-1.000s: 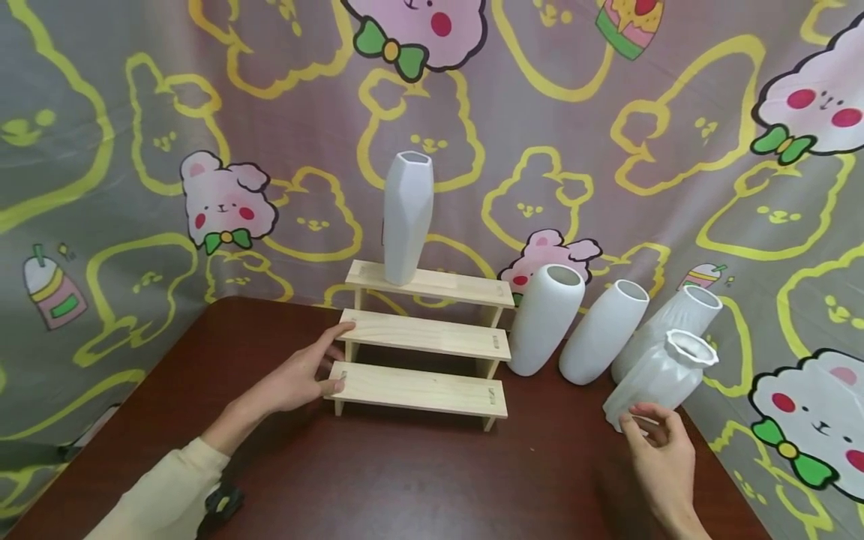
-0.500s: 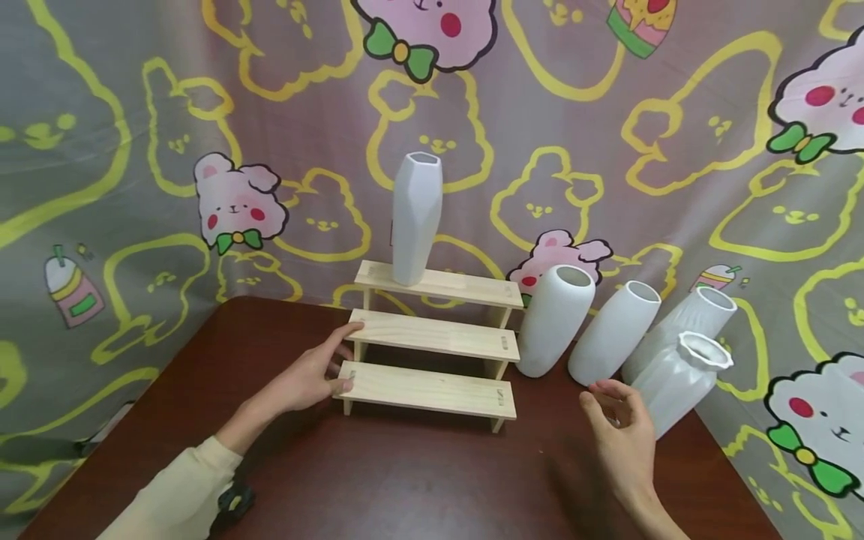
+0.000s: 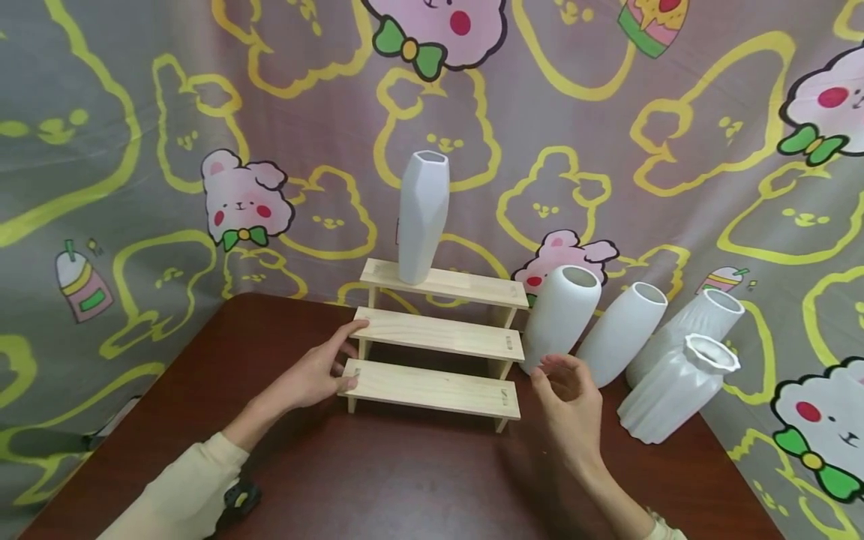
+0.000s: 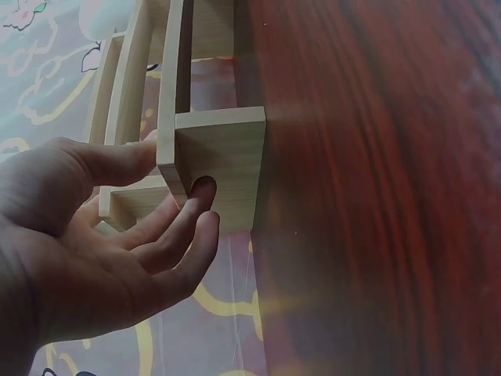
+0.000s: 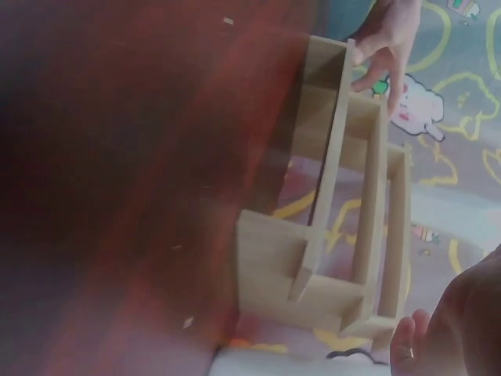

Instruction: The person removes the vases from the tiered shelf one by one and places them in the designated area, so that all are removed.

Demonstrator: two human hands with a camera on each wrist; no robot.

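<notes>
A three-tier wooden display stand [image 3: 432, 386] stands on the dark red-brown table. My left hand [image 3: 317, 375] grips its left end; in the left wrist view the thumb lies over a shelf board and the fingers [image 4: 200, 211] curl beside the side panel. One white faceted vase [image 3: 424, 217] stands upright on the top tier, left of its middle. My right hand [image 3: 570, 405], holding nothing and with loosely bent fingers, is just right of the stand. It overlaps a tall smooth white vase [image 3: 563, 307] in the head view.
Right of the stand, another smooth white vase [image 3: 624, 330], a ribbed one [image 3: 702, 319] and a fluted vase with a frilled rim [image 3: 675, 394] stand on the table [image 3: 405, 480]. A patterned curtain [image 3: 310, 112] hangs close behind. A small black object [image 3: 239, 499] lies by the left sleeve.
My right hand has moved left, from the fluted vase to near the stand's right end. The left hand stays at the stand. The head view has shifted slightly.
</notes>
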